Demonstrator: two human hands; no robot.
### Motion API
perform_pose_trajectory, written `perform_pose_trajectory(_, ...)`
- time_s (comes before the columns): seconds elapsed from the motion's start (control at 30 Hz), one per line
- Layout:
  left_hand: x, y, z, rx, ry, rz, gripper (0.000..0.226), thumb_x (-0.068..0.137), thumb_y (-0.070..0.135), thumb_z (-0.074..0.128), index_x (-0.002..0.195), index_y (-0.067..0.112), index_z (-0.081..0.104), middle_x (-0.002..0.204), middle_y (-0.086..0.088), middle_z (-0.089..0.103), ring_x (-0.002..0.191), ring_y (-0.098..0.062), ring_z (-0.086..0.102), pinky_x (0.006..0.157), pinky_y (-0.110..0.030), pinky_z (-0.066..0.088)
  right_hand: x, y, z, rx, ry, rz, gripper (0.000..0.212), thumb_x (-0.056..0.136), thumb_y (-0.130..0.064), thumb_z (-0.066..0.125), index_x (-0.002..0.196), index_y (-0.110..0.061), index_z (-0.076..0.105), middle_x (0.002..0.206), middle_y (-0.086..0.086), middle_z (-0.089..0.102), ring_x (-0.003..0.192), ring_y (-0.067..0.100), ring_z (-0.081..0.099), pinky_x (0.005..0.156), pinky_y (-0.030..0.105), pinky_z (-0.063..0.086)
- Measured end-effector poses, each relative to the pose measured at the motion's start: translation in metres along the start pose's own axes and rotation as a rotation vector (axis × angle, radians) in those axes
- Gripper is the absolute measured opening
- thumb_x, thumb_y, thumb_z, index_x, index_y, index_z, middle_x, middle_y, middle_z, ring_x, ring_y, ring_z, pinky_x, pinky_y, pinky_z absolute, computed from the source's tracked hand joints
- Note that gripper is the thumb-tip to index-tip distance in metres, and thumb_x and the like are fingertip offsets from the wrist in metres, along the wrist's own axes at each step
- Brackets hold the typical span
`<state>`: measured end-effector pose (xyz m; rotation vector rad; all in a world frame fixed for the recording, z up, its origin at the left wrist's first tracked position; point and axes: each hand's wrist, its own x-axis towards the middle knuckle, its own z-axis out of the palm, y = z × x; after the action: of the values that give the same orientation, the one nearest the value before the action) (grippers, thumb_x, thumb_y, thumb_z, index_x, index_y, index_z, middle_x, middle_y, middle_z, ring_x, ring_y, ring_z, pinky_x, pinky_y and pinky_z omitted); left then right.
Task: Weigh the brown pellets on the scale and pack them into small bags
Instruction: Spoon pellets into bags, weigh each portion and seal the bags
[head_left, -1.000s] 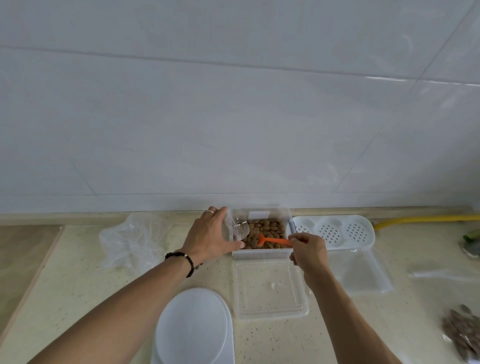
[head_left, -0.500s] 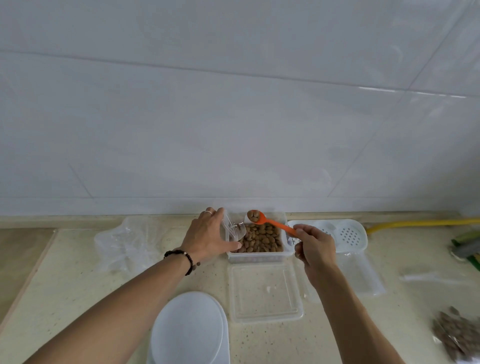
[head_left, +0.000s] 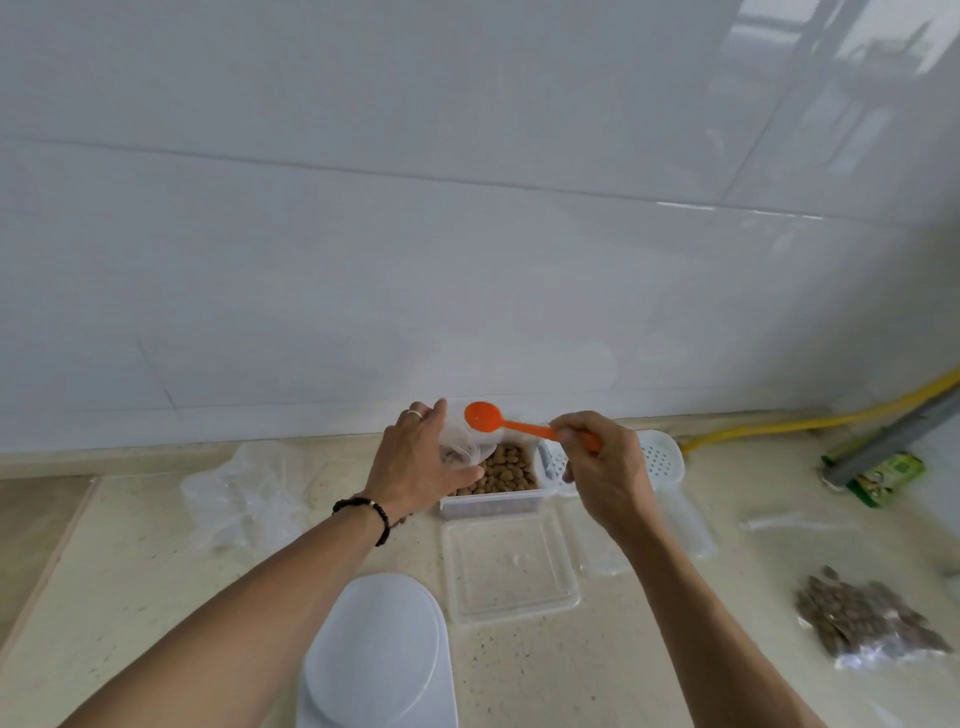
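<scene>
A clear box of brown pellets (head_left: 506, 473) stands at the back of the counter. My left hand (head_left: 415, 462) grips a small clear bag (head_left: 460, 447) above the box's left end; a few pellets show inside it. My right hand (head_left: 605, 470) pinches the handle of an orange spoon (head_left: 485, 417), whose tilted bowl sits over the bag's mouth and looks empty. The white scale (head_left: 376, 660) lies at the near edge, with nothing on its platform.
The box's clear lid (head_left: 511, 569) lies in front of it. A white perforated tray (head_left: 660, 457) sits to the right, crumpled clear plastic (head_left: 244, 493) to the left. A filled pellet bag (head_left: 867, 621) rests far right. A yellow hose (head_left: 779, 423) and green packet (head_left: 885, 475) lie behind.
The spoon rose out of the box carrying pellets, swung left to the bag and tipped. My left hand has kept hold of the bag above the box.
</scene>
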<state>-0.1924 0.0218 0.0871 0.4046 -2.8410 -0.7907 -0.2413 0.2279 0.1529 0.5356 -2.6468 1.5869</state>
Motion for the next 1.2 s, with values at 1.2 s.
perform_pose_trajectory(1.2,-0.192,0.094,0.016,0.109,-0.003,0.216,0.107,0.07,0.063,0.073,0.15,0.009,0.026,0.128,-0.006,0.045,0.119,-0.023,0.042,0.101,-0.033,0.034,-0.182,0.03,-0.042,0.205,-0.115,0.356,0.03,0.092,-0.032,0.055,0.082,-0.011,0.072,0.082,0.005,0.072,0.073,0.017,0.065,0.067,0.034,0.05)
